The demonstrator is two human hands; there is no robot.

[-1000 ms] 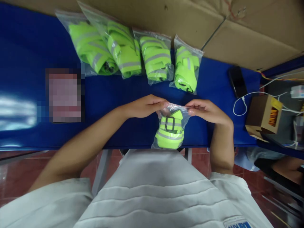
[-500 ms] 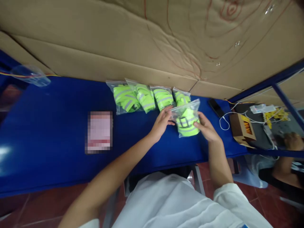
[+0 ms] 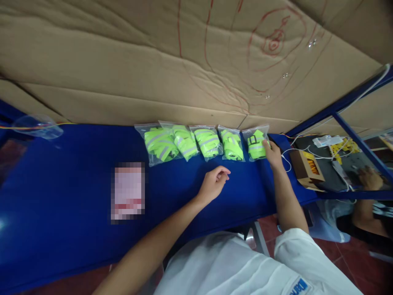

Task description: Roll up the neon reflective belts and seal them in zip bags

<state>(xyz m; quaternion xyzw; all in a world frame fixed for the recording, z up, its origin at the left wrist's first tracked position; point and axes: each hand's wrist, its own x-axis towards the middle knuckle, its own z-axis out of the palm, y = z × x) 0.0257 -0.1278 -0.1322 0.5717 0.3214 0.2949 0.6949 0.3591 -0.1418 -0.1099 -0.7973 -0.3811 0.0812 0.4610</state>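
My right hand [image 3: 274,155] grips the right edge of a clear zip bag [image 3: 256,148] holding a folded neon-yellow reflective strap with a dark buckle. This bag is at the right end of a row, against the cardboard. To its left lie more such bags: one close beside it [image 3: 231,145], one in the middle [image 3: 208,141], and two overlapping ones, a narrow bag [image 3: 185,143] and a wider bag [image 3: 160,144]. My left hand [image 3: 214,183] hovers over the blue tabletop below the row, its fingers curled together with nothing in them.
A pixelated pink-and-white item [image 3: 128,190] lies on the blue table [image 3: 73,196]. A clear plastic cup [image 3: 38,126] is at the far left. On the right stand an open cardboard box [image 3: 307,169], white cables and a blue frame [image 3: 362,143]; beyond it shows another person's hand [image 3: 370,178].
My right hand has moved the bag up and right to the end of the row. The left hand has let go of it and drawn back toward me. The view has tilted upward.
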